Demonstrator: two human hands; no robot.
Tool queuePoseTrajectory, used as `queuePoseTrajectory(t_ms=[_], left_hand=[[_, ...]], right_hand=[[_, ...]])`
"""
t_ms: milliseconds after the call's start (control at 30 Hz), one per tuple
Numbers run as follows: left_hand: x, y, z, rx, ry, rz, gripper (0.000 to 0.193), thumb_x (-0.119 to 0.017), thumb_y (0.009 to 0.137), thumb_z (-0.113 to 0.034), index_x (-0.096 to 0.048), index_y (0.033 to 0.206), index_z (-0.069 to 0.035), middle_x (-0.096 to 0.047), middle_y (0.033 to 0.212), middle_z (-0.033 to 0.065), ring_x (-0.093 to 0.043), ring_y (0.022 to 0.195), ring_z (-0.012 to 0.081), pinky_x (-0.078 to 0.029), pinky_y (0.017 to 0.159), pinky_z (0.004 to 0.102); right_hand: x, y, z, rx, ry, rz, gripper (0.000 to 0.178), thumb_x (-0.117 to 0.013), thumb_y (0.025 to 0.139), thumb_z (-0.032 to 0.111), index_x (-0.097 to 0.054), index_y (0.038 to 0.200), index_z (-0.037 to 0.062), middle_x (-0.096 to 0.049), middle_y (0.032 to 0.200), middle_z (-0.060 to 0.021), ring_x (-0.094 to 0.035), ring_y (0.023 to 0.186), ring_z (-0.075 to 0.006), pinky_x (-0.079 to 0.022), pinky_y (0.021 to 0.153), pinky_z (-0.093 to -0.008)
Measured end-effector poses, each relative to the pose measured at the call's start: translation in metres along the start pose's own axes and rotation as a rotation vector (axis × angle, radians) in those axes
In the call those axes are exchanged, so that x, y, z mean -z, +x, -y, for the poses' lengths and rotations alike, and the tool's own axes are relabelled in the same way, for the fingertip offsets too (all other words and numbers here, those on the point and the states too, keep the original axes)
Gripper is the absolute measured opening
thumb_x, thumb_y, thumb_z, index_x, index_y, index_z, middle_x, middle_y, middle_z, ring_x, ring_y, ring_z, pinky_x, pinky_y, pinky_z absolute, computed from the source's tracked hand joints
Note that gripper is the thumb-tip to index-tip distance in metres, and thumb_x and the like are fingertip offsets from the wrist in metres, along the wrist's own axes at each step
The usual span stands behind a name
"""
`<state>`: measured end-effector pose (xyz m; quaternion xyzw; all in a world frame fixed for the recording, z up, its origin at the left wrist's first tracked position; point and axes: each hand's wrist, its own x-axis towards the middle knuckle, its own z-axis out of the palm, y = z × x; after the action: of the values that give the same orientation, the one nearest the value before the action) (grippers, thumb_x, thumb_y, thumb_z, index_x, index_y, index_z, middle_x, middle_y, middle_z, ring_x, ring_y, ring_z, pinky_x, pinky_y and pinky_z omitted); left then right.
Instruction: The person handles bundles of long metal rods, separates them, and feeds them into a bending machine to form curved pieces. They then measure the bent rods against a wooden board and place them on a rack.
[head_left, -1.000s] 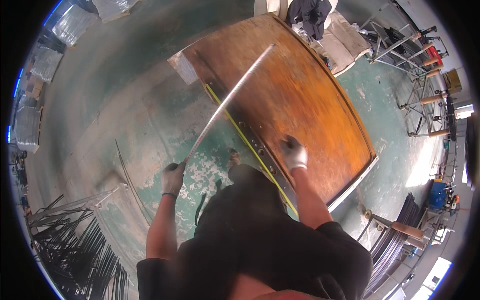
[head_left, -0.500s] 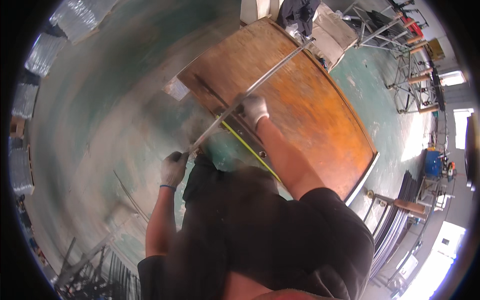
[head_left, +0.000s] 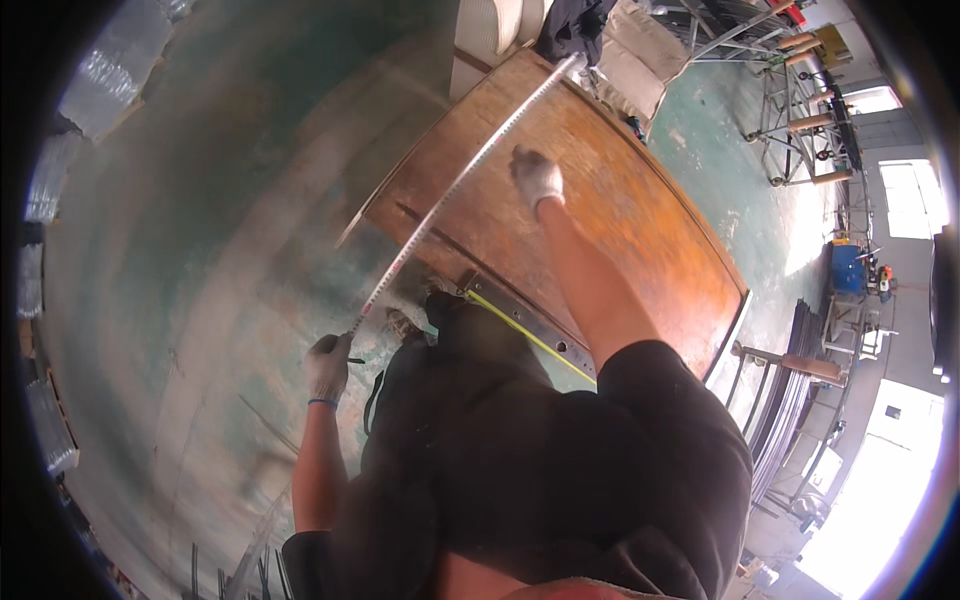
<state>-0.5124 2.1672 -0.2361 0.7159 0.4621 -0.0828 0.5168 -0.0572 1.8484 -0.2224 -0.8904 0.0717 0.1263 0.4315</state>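
Across the broad orange-brown wooden tabletop point(head_left: 640, 240) slants a long, thin silvery-white marked strip point(head_left: 455, 187), its near end already gripped by the grey-and-white-gloved left hand point(head_left: 328, 367), its far end unheld, the similarly gloved right hand point(head_left: 538, 178) loosely curled beside it, whether empty I cannot tell.

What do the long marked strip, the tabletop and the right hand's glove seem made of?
Long strip: probably thin metal, perhaps coated plastic, given its pale sheen.
Tabletop: likely wood or board, with worn orange-brown varnish, judging by streaky, blotchy patches.
Glove on the right hand: its matt look suggests pale fabric, perhaps coated where darker; blur hides the weave.
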Motion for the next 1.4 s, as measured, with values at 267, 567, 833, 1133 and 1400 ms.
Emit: queuePoseTrajectory(t_ms=[267,567,833,1133,1400], left_hand=[[0.001,0.005,-0.040,0.038,0.009,-0.042,0.040,-0.076,0.103,-0.027,-0.065,0.082,0.006,-0.051,0.069,0.0026,-0.043,0.070,0.0104,-0.037,0.062,0.0374],[-0.009,0.030,-0.074,0.058,0.067,0.002,0.034,-0.074,0.103,-0.025,-0.069,0.086,0.005,-0.057,0.070,0.0071,-0.047,0.071,0.0111,-0.042,0.063,0.0383],[-0.008,0.043,-0.075,0.055,0.130,0.031,0.036,-0.072,0.104,-0.026,-0.067,0.087,0.005,-0.055,0.071,0.0101,-0.048,0.072,0.0125,-0.044,0.066,0.0385],[-0.005,0.045,-0.065,0.031,0.122,0.015,0.037,-0.072,0.105,-0.026,-0.064,0.084,0.004,-0.052,0.070,0.0082,-0.045,0.071,0.0123,-0.042,0.064,0.0381],[-0.008,0.041,-0.068,0.038,0.127,-0.001,0.037,-0.074,0.104,-0.027,-0.068,0.086,0.005,-0.055,0.069,0.0079,-0.047,0.071,0.0111,-0.043,0.064,0.0382]], right_hand=[[0.051,0.138,0.006,0.090,-0.608,-0.179,0.087,-0.080,0.097,0.056,-0.051,0.167,0.0128,-0.048,0.174,-0.0158,-0.047,0.159,-0.0387,-0.044,0.128,-0.0472],[0.051,0.220,-0.002,-0.004,-0.827,-0.151,0.109,-0.066,0.097,0.074,-0.027,0.179,0.0150,-0.025,0.187,-0.0112,-0.026,0.170,-0.0426,-0.028,0.136,-0.0567],[0.041,0.229,-0.004,-0.033,-0.889,-0.084,0.116,-0.063,0.095,0.080,-0.020,0.181,0.0158,-0.021,0.188,-0.0118,-0.019,0.171,-0.0467,-0.024,0.137,-0.0580],[0.043,0.233,0.002,-0.062,-0.913,-0.086,0.113,-0.060,0.097,0.079,-0.020,0.182,0.0155,-0.020,0.189,-0.0130,-0.018,0.171,-0.0468,-0.024,0.137,-0.0565],[0.045,0.236,0.002,-0.103,-0.970,-0.039,0.116,-0.057,0.098,0.082,-0.012,0.183,0.0160,-0.012,0.190,-0.0129,-0.014,0.173,-0.0471,-0.023,0.138,-0.0569]])
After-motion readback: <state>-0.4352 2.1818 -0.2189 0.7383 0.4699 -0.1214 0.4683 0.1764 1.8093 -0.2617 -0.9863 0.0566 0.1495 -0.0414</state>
